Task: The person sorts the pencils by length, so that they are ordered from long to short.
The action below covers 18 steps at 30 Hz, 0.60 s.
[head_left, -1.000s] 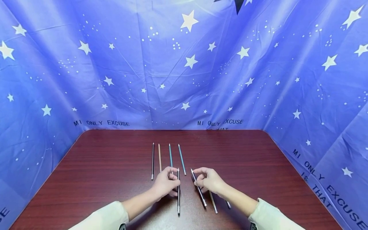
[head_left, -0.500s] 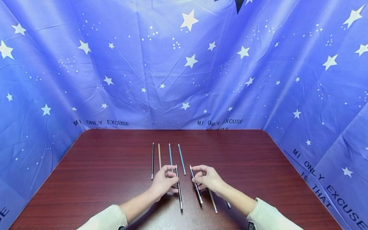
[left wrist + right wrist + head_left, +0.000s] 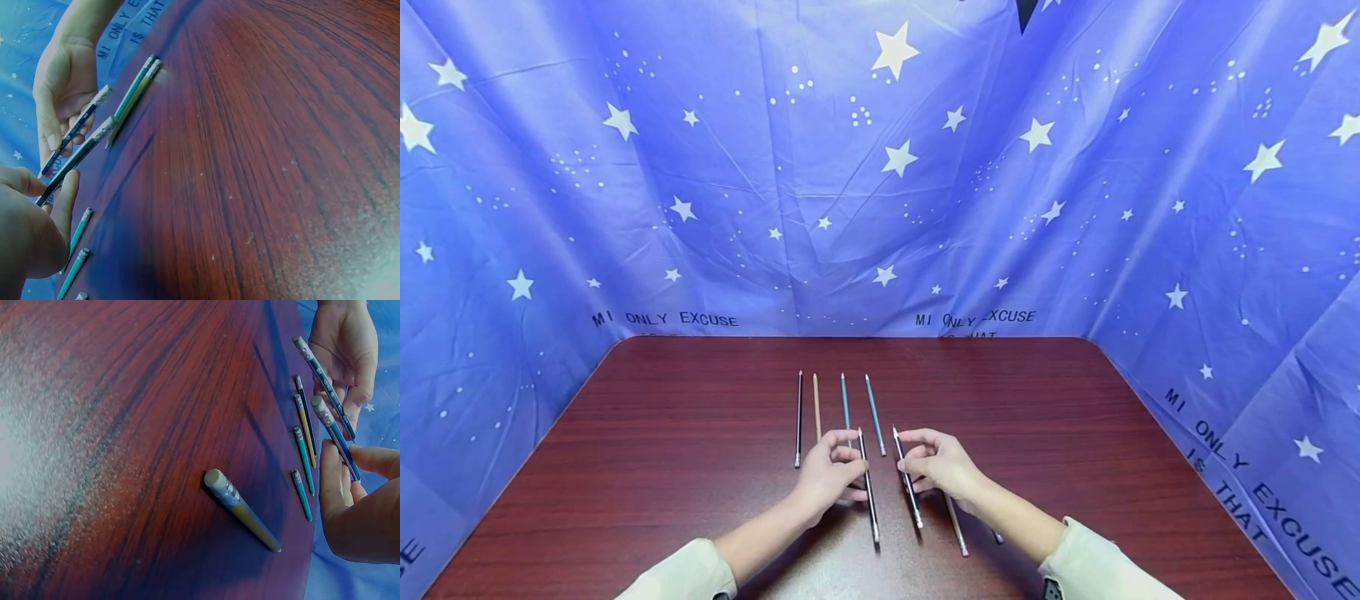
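Note:
In the head view my left hand [image 3: 827,479] pinches a black pencil [image 3: 870,500] between thumb and fingers, its tip pointing away. My right hand [image 3: 953,468] likewise pinches a second dark pencil [image 3: 913,498] just across from it. Both pencils are held above the table, slanting, with a small gap between them; their white erasers face the near side. Beyond the left hand lie a black pencil [image 3: 799,417], a yellow pencil [image 3: 817,408] and two teal pencils [image 3: 876,417], partly covered by that hand.
Beneath the right forearm lie a yellow pencil [image 3: 957,529] and a green pencil [image 3: 132,87], mostly hidden in the head view. The dark red wooden table [image 3: 662,433] ends at a blue star-printed cloth [image 3: 827,167] on the back and sides.
Both hands have moved slightly away from the body, and the pencils with them. The left pencil has turned, its eraser end swinging right. The right pencil has shifted a little left. The lying pencils stay put.

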Each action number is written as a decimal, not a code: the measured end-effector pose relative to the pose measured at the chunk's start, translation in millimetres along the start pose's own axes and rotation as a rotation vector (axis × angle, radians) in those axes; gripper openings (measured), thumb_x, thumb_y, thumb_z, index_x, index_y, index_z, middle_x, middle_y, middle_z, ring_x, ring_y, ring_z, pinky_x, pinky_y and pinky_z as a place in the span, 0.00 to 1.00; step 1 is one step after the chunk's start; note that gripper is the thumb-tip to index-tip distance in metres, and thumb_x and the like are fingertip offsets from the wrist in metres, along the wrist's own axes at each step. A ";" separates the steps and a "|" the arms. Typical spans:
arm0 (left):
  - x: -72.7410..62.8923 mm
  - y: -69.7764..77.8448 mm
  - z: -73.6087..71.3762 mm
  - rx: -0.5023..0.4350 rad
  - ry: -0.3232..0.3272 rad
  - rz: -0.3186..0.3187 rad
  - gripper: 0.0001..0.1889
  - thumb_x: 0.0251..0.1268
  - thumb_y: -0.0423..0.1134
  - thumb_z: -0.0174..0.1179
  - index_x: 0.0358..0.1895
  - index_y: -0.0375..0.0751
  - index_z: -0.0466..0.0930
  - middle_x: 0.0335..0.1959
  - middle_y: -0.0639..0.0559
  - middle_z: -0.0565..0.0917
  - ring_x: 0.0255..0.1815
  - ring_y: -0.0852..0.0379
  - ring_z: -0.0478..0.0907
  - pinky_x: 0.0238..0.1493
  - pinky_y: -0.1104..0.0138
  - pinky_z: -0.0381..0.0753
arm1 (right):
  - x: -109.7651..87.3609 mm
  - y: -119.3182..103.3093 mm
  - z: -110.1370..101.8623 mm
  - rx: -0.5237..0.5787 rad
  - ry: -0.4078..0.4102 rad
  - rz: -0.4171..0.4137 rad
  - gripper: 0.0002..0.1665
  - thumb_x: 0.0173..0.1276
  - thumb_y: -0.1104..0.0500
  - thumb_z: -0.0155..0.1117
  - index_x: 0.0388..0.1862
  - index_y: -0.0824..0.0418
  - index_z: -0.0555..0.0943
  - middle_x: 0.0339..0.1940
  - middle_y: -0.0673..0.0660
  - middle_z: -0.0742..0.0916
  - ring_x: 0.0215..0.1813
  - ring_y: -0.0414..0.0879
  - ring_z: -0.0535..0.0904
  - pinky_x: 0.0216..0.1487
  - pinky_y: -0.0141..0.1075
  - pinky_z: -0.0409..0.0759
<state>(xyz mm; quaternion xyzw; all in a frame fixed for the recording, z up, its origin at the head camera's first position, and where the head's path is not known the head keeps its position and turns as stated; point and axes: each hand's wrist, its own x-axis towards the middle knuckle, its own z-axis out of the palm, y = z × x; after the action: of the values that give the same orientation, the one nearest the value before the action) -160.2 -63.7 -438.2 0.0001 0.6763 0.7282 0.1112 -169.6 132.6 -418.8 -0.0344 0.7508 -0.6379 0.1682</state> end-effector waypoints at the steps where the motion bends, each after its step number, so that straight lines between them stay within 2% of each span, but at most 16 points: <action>1: -0.1 0.6 0.0 -0.001 -0.001 0.001 0.28 0.53 0.26 0.58 0.61 0.30 0.63 0.39 0.43 0.77 0.25 0.59 0.78 0.29 0.61 0.86 | 0.5 0.5 0.1 0.001 0.002 0.001 0.31 0.56 0.70 0.60 0.61 0.73 0.67 0.26 0.49 0.81 0.25 0.37 0.76 0.26 0.31 0.81; 18: 3.8 1.1 -2.5 -0.031 -0.010 0.005 0.29 0.53 0.26 0.58 0.61 0.30 0.63 0.38 0.42 0.77 0.25 0.58 0.78 0.31 0.59 0.86 | 1.9 -0.2 -3.7 0.004 0.017 0.008 0.31 0.58 0.69 0.62 0.61 0.72 0.68 0.27 0.49 0.81 0.26 0.37 0.77 0.29 0.33 0.82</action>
<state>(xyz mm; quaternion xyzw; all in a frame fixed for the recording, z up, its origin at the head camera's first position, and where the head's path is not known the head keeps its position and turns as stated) -164.4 -65.6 -437.9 0.0038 0.6645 0.7387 0.1127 -172.6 135.6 -418.5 -0.0256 0.7510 -0.6389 0.1645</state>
